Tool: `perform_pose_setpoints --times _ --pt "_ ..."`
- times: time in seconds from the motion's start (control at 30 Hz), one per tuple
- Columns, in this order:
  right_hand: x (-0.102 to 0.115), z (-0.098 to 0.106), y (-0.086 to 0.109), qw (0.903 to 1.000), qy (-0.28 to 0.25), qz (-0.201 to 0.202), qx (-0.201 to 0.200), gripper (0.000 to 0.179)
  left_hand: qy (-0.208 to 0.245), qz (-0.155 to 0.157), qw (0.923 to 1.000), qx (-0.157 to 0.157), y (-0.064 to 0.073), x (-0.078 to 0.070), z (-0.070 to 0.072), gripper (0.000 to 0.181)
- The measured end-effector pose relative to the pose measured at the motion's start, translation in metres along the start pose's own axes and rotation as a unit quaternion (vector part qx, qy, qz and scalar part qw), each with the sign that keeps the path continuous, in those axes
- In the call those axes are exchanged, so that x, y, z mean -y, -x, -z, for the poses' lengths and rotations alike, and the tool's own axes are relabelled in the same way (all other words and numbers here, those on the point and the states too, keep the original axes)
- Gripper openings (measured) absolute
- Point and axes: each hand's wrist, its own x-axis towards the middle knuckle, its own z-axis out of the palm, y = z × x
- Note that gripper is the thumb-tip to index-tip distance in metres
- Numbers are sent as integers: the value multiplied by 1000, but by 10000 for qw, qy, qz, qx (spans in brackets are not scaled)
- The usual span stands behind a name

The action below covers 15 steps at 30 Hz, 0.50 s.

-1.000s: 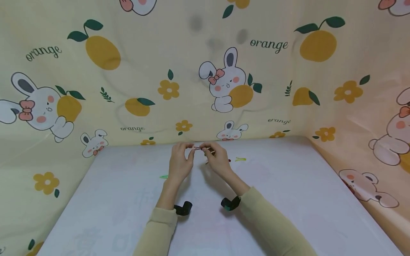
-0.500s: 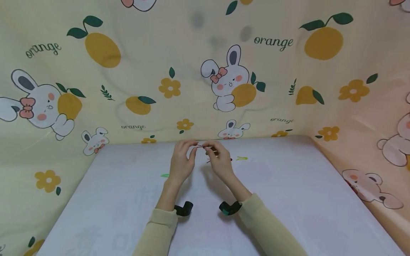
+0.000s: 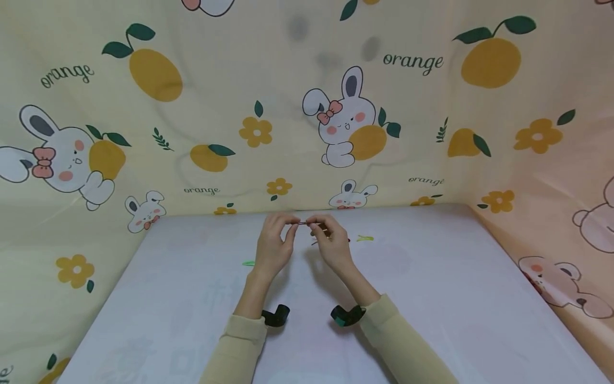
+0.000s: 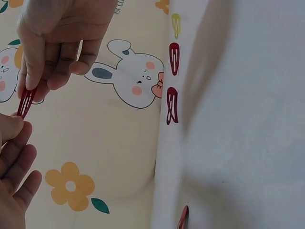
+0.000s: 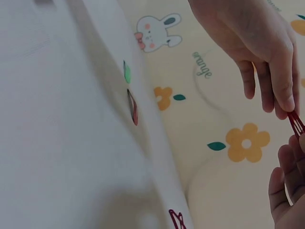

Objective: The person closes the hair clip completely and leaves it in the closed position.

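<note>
A dark red snap hair clip [image 4: 25, 103] is held up between both hands above the far part of the table. My left hand [image 3: 274, 246] pinches one end between thumb and fingertips. The other end is pinched by my right hand [image 3: 331, 244]. In the head view the clip is only a thin line between the fingertips. Below the hands, the left wrist view shows two more red hair clips [image 4: 174, 58] [image 4: 172, 106] on the table; the nearer one has its prongs crossed. A yellow hair clip [image 3: 365, 238] lies right of the right hand.
A green hair clip [image 3: 248, 263] lies left of the left hand, partly hidden by it. Near it is a reddish hair clip [image 5: 133, 107]. The white table [image 3: 431, 298] ends at a cartoon-printed cloth [image 3: 288, 106] hanging behind and at the sides.
The held clip's prongs looked spread apart earlier; now they appear together in one line. Both hands stay almost in place, and the head view has shifted slightly.
</note>
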Motion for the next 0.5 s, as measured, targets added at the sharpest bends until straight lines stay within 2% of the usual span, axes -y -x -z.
perform_pose_setpoints --times 0.13,0.37,0.5 --pt "-2 2 2 9999 -67 -82 -8 14 -8 36 9999 95 2 0 -2 10" --pt "-4 5 3 9998 -32 -208 51 13 -37 -77 9999 98 5 -1 -6 10" --pt "-7 7 3 9997 8 -205 112 13 -92 12 9999 111 6 -2 -9 9"
